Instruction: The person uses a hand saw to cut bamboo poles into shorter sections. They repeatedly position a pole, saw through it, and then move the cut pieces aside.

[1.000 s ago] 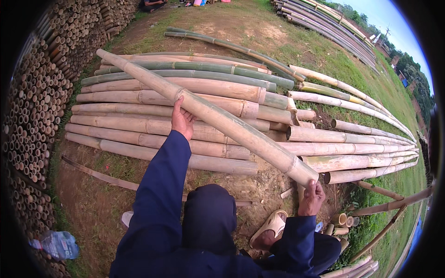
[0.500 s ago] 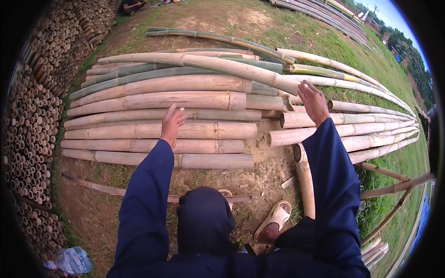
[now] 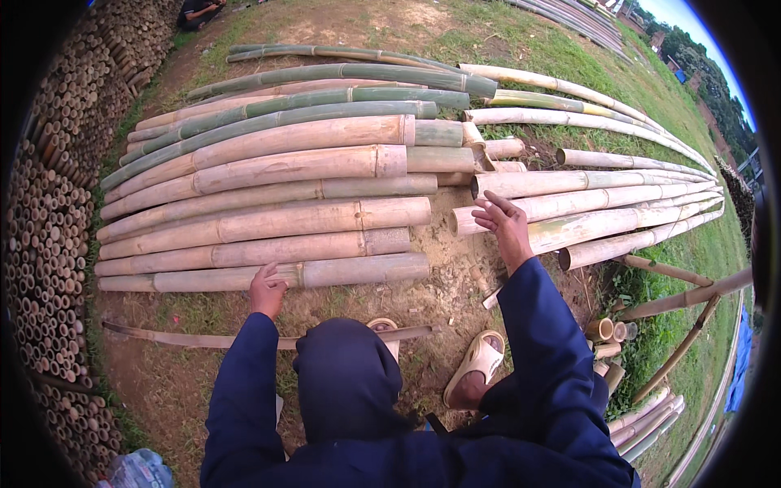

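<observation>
My left hand is open at the near edge of the left row of bamboo poles. Its fingertips overlap the nearest pole; I cannot tell whether they touch it. My right hand is raised, fingers apart and holding nothing, in front of the cut ends of the right-hand bamboo poles. Farther back in the left row, a green bamboo pole lies over others, its cut end pointing right.
A split bamboo strip lies on the ground by my feet. Stacked cut bamboo forms a wall at left. A pole frame and short bamboo pieces stand at right. Another person sits far back.
Both hands have come back toward my body. The pale pole that slanted across the top of the pile, its end by my right hand, no longer lies there; a green one shows instead.
</observation>
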Tool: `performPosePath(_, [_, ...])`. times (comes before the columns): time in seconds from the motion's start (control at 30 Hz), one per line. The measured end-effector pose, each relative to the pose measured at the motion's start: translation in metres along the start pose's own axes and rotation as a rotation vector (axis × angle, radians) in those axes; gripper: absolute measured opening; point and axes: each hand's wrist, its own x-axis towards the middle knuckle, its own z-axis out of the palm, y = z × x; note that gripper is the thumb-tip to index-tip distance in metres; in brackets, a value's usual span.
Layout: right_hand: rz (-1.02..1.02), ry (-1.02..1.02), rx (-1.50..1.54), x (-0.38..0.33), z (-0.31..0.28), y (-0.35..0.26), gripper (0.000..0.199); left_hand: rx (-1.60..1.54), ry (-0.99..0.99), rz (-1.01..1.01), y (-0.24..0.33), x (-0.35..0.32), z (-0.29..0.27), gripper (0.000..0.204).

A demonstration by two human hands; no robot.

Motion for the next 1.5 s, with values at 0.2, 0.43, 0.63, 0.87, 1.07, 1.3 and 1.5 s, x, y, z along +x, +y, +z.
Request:
performPosePath(0.2, [0.088,0.115,-0.462,-0.036,0.011,0.072,0.041,-0.08,-0.13,-0.288,-0.04,-0.047,0.01,0.026])
performPosePath(0.43, [0.41,-0.132,-0.335,-0.04,0.045,0.147,0.042,0.064,-0.156,-0.093,-0.185,-0.108,-0.003,0.023])
performPosePath(0.63, [0.478,0.089,-0.326,-0.024,0.057,0.213,0.063,-0.136,-0.005,-0.135,-0.219,-0.146,-0.017,0.024])
performPosePath(0.87, [0.531,0.113,-0.215,-0.011,0.048,0.253,0.035,-0.139,0.072,-0.373,-0.069,-0.133,-0.026,0.028])
performPosePath(1.07, [0.42,0.19,-0.11,-0.071,0.039,0.193,0.022,-0.599,0.437,-0.483,-0.098,-0.069,-0.042,0.078])
performPosePath(1.3, [0.115,0.301,-0.06,-0.109,-0.041,0.078,0.027,-1.119,0.432,-0.475,-0.036,-0.011,-0.001,0.095])
performPosePath(1.5, [-0.068,0.262,-0.016,-0.138,-0.097,0.039,0.025,-1.177,0.33,-0.397,0.029,-0.042,0.04,0.075])
